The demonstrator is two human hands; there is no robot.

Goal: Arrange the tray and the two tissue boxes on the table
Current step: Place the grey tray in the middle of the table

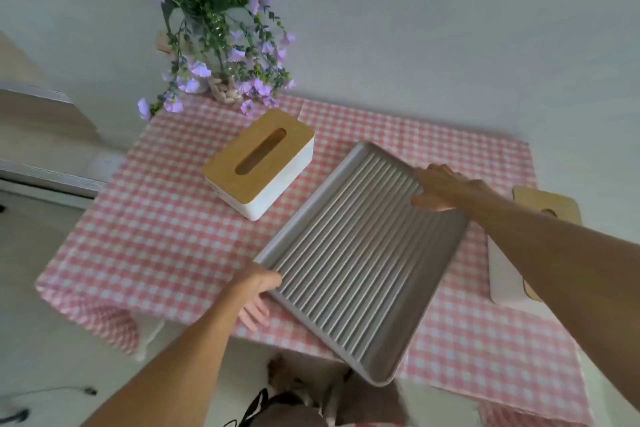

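Observation:
A grey ribbed tray (360, 263) lies slanted across the middle of the table, its near corner past the front edge. My left hand (259, 291) grips the tray's left rim, thumb on top and fingers beneath. My right hand (438, 187) holds the tray's far right rim. A white tissue box with a wooden slotted lid (259, 163) stands to the left of the tray, apart from it. A second tissue box (509, 274) stands at the right, largely hidden behind my right forearm.
A pink-and-white checked cloth (166, 229) covers the table. A vase of purple flowers (221, 55) stands at the back left corner against the white wall. Wooden furniture (41, 135) is at the far left. A cable lies on the floor (52, 392).

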